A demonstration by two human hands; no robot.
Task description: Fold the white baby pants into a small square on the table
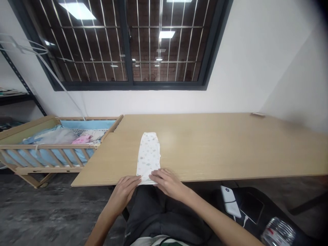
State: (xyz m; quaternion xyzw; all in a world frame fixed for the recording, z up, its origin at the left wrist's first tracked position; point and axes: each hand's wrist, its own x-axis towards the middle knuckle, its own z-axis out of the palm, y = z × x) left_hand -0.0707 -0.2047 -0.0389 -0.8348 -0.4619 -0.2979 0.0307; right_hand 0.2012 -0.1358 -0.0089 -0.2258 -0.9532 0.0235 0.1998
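Observation:
A white cloth with a small printed pattern (pixel 148 153) lies folded into a long narrow strip on the wooden table, its near end at the front edge. It looks like a small baby garment, but its exact kind does not show. My left hand (pixel 126 188) grips the near left corner with its fingers pressed together. On the near right part, the fingers of my right hand (pixel 167 182) are bent over the fabric and hold it. Both thumbs are mostly hidden.
The wooden table (pixel 217 147) reaches to the wall below a barred window (pixel 130 44). A wooden crib (pixel 51 147) with bedding stands at left. At lower right, a white phone-like device (pixel 230 201), a dark phone (pixel 252 206) and a plastic bottle (pixel 278 232) rest on a black seat.

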